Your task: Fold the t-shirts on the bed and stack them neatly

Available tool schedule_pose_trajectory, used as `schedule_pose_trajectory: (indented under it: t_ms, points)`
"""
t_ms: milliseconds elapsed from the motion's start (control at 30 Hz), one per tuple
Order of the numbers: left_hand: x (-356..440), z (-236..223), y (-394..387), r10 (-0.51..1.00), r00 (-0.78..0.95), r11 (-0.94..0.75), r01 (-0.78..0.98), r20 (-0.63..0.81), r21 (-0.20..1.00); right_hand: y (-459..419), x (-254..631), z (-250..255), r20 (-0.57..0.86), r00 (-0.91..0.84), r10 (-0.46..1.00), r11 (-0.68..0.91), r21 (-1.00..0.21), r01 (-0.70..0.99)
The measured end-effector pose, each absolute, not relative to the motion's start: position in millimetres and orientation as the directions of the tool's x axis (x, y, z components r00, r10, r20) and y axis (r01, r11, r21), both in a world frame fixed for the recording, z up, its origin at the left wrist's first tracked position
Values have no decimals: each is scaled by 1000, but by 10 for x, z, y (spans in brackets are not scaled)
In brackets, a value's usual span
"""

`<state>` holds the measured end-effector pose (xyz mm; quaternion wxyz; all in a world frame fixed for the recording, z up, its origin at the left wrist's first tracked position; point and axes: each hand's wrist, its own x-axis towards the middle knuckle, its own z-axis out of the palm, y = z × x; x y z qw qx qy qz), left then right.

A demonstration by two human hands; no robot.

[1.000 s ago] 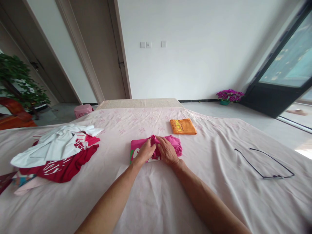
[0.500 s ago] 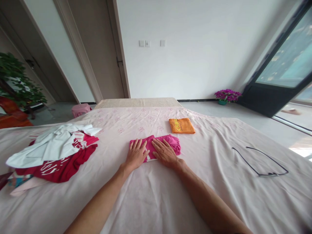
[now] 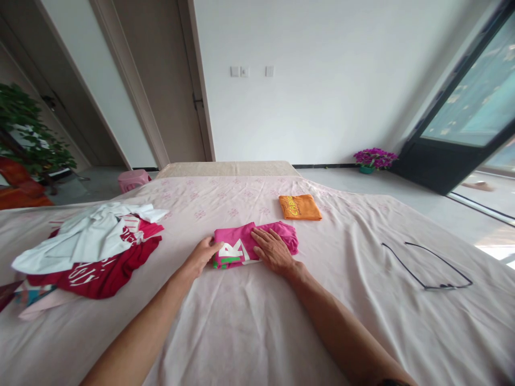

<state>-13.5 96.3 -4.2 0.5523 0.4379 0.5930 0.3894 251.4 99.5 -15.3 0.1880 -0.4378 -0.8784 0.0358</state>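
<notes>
Here, a folded pink cloth [image 3: 243, 233] lies flat in the middle of a pale sheet [image 3: 217, 332], right in front of the person. It has big white letters and a bit of green near its left end, and its right end is bunchy. The right hand [image 3: 274, 251] is open and lies flat on top of the cloth, toward the right end, with its fingers pointing away from the person. The left hand [image 3: 202, 254] is at the left end, with its thumb on top and its other fingers by the edge. They are partly hidden, so one cannot tell if they pinch the cloth.

A folded orange cloth [image 3: 302, 208] with yellow letters lies farther back, a little to the right. Black glasses [image 3: 446, 287] rest on the sheet, well off to the right. Over on the left, a white shirt [image 3: 80, 236] lies in a messy heap on top of a red shirt [image 3: 110, 276] with white letters.
</notes>
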Motion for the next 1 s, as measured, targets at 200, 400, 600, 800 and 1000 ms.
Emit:
schedule_pose_trajectory:
  t_ms: [200, 400, 600, 800, 1000]
  points:
    - [-204, 72, 855, 953, -32, 293, -134, -300, 947, 917, 2472, -47, 370, -526, 766, 621, -213, 754]
    - [-597, 159, 711, 962, -94, 240, -149, -255, 959, 767, 2189, -90, 283, -635, 718, 689, -164, 706]
    - [-689, 192, 693, 970, -41, 232, -121, -238, 965, 746, 2024, 44, 346, -555, 757, 635, -187, 749]
    - [-645, 309, 721, 980, -7, 195, -116, -197, 974, 647, 1861, -148, 297, -611, 734, 668, -153, 728]
    - [-283, 614, 709, 990, 6, 144, -84, -144, 986, 626, 1844, -305, 259, -614, 746, 659, -149, 738]
